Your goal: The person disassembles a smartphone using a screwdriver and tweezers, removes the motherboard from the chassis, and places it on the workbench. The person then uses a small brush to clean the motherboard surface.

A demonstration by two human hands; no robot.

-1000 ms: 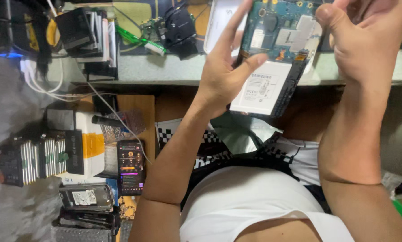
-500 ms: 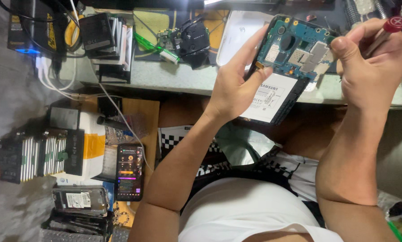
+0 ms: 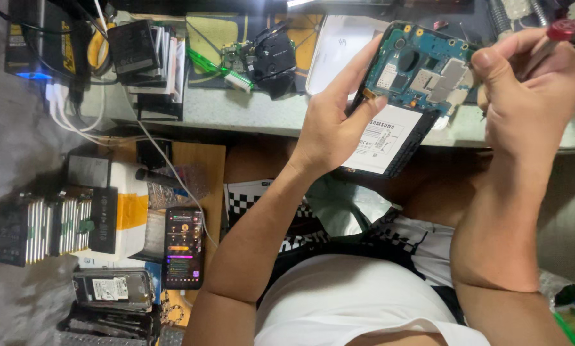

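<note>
Up in the top right of the frame, the left hand (image 3: 335, 128) is clamped on an opened phone (image 3: 406, 90), fingers up its left edge and thumb across the lower part, so the blue circuit board and the white battery (image 3: 380, 138) face the viewer. Just right of it, the right hand (image 3: 527, 96) is closed around a screwdriver (image 3: 553, 35) with a red cap, whose tip is hidden behind the fingers. Both are held above the edge of a grey workbench (image 3: 249, 109). At the lower left, a lit phone (image 3: 184, 247) lies on a wooden surface, near a stack of phone parts (image 3: 41, 227). A black charger (image 3: 132, 48) sits at the upper left.
</note>
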